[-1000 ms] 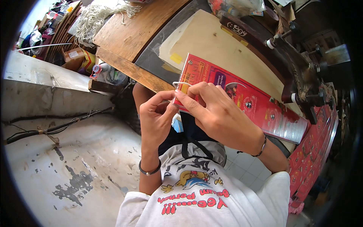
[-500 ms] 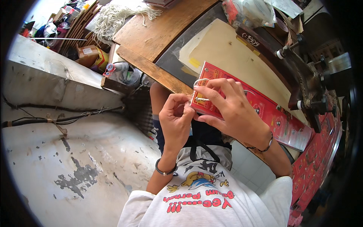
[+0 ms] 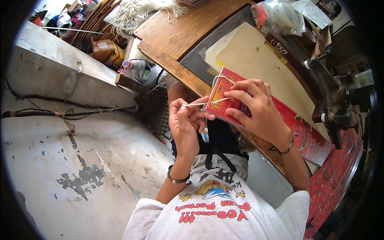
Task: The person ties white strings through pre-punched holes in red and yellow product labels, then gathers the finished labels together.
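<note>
A stack of red printed plastic packets (image 3: pixel 288 116) lies slanted along the near edge of the workbench, its left end sticking out toward me. White cord (image 3: pixel 197 105) runs through holes in that end, with a loop on top and a short tail. My left hand (image 3: pixel 187 124) pinches the cord between thumb and forefinger, left of the packets, and holds it taut; its other fingers reach toward the corner. My right hand (image 3: pixel 256 108) rests on the packets, thumb and fingers apart, with the forefinger by the cord's tail.
A cream sheet (image 3: pixel 256 56) covers part of the wooden bench (image 3: pixel 180 32). A dark clamp-like machine (image 3: pixel 332 96) stands at the right, above more red packets (image 3: pixel 336 176). White cords (image 3: pixel 136 18) are heaped at the far left. A box of plastic bags (image 3: pixel 138 76) sits by the bench's left edge.
My left hand has drawn the cord out to the left, away from the packets' edge. My right hand has moved slightly right and its fingers have shifted over the packets. The view has shifted slightly.
</note>
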Action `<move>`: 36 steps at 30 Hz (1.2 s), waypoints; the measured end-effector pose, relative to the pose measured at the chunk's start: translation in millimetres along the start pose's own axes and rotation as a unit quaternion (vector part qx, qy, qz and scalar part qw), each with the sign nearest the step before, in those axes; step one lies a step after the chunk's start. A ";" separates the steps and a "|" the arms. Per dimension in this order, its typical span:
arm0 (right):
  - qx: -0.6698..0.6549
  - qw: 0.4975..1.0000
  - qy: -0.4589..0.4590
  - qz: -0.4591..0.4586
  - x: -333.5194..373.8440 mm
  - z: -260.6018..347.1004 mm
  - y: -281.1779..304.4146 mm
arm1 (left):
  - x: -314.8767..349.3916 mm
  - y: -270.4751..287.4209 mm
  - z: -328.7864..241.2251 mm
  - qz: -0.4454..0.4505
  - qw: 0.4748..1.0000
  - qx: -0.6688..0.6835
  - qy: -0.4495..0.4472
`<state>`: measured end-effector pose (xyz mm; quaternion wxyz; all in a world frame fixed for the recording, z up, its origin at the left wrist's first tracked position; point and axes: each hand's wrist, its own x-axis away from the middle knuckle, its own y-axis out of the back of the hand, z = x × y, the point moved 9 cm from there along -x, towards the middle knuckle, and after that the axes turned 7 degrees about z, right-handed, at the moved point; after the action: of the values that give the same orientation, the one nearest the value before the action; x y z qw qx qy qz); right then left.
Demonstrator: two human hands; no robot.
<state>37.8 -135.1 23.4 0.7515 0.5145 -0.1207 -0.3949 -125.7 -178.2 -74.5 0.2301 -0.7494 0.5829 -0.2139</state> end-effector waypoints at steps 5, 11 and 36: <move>0.061 0.997 0.014 0.034 0.4 -4.6 -12.2 | -1.3 20.3 -1.2 -0.025 0.999 0.040 0.005; 0.051 0.999 0.018 0.001 1.8 -16.6 -4.2 | -11.0 27.4 -27.1 -0.033 0.998 0.020 -0.041; 0.009 0.999 0.049 -0.017 7.2 -20.2 -15.8 | -14.2 21.6 -31.2 0.143 0.857 -0.490 -0.072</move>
<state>47.0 -129.1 -0.9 0.7449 0.5418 -0.0788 -0.3812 -164.0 -172.0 -63.0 -0.0975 -0.6872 0.6947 0.1888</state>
